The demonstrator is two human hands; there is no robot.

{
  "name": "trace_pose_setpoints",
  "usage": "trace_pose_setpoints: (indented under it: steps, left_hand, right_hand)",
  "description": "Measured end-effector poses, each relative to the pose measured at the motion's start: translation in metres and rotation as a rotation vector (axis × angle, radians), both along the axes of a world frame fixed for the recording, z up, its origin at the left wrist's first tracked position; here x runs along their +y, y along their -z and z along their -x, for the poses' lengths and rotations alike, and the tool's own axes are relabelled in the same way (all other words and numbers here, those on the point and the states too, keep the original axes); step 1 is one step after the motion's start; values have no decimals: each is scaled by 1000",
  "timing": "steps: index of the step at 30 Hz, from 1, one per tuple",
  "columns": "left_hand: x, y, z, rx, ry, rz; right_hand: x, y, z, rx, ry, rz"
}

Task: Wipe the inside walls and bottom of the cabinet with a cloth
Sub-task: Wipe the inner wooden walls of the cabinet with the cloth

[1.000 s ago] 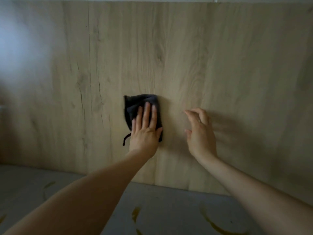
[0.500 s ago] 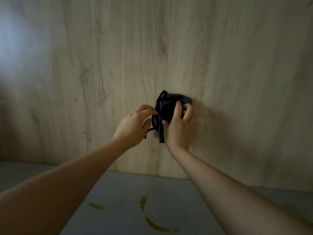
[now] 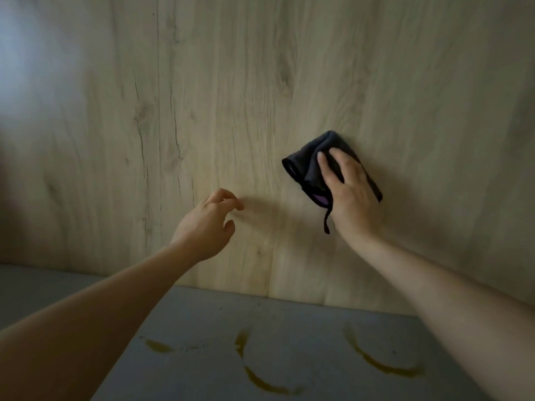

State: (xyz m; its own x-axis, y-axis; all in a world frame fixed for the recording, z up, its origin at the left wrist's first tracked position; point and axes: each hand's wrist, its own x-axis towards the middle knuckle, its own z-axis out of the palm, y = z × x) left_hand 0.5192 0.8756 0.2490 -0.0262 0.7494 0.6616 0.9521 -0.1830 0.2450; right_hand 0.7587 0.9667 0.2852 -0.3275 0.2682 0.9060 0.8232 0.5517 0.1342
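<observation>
A dark folded cloth with a purple inner edge and a dangling loop lies flat against the light wood back wall of the cabinet. My right hand presses it to the wall with fingers laid straight over it. My left hand hovers lower left of the cloth, apart from it, fingers loosely curled and holding nothing. The grey cabinet bottom runs below the wall.
Yellowish-brown curved stains mark the grey bottom panel, with another arc at the right and a small spot at the left. The wall's left part is lit by pale light.
The cloth passed from my left hand to my right hand. The right hand carried it rightward along the wall, and the left hand let go and dropped back to the left.
</observation>
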Motion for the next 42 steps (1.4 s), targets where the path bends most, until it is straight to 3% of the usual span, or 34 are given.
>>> trace_pose_setpoints:
  steps: [8,10,14,16,24,31,34,39,41,42]
  left_hand:
    - [-8,26,8,90,9,142]
    - [-10,27,10,110,13,163]
    - [-10,32,15,124,5,189]
    - [-10,38,19,125,-4,232]
    - [-26,62,34,184,-28,397]
    - [-20,90,50,313,32,733]
    - [-18,98,54,332,36,771]
    - [-17,101,52,382,19,762]
    - [-18,100,50,381,32,753]
    - [-17,100,51,376,33,755]
  right_hand:
    - [0,84,6,-562,-82,-25]
    - [-2,67,7,-569,-87,-51]
    - [-5,29,29,-299,-40,5]
    - [-4,39,38,-263,-34,0]
    - [-2,128,16,-928,-73,29]
    - [15,125,-66,-1062,17,-41]
    - [14,130,-39,-1082,-86,-106]
    - [-4,133,93,-1186,-118,-257]
    - [-3,133,122,-1314,-79,-194]
    - [-5,132,122,-1273,-106,-88]
